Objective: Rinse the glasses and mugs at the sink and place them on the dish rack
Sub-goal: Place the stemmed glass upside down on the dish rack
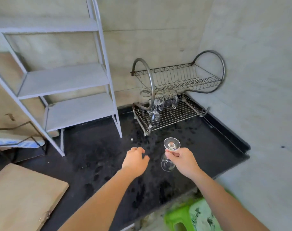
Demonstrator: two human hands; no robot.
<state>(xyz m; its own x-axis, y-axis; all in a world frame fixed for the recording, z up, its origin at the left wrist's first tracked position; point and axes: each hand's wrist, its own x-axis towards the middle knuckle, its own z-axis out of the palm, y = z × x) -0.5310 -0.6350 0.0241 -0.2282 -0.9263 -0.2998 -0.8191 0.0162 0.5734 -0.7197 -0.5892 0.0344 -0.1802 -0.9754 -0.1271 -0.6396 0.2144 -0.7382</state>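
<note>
My right hand (pixel 183 160) pinches the stem of a clear wine glass (pixel 168 164), held upside down with its round foot toward the rack and its bowl hanging below my fingers. My left hand (pixel 135 160) hovers just left of it over the wet black counter, fingers loosely curled and holding nothing. The two-tier metal dish rack (pixel 178 114) stands in the far corner. Several clear glasses and mugs (pixel 171 100) sit upside down on its lower tier, with one stemmed glass (pixel 153 118) near the front left. The sink is out of view.
A grey metal shelf unit (pixel 67 77) stands on the counter at the left. A wooden board (pixel 22 199) lies at the near left corner. Below the counter edge is a green plastic stool (pixel 183 217). Water drops cover the black countertop (pixel 108 155).
</note>
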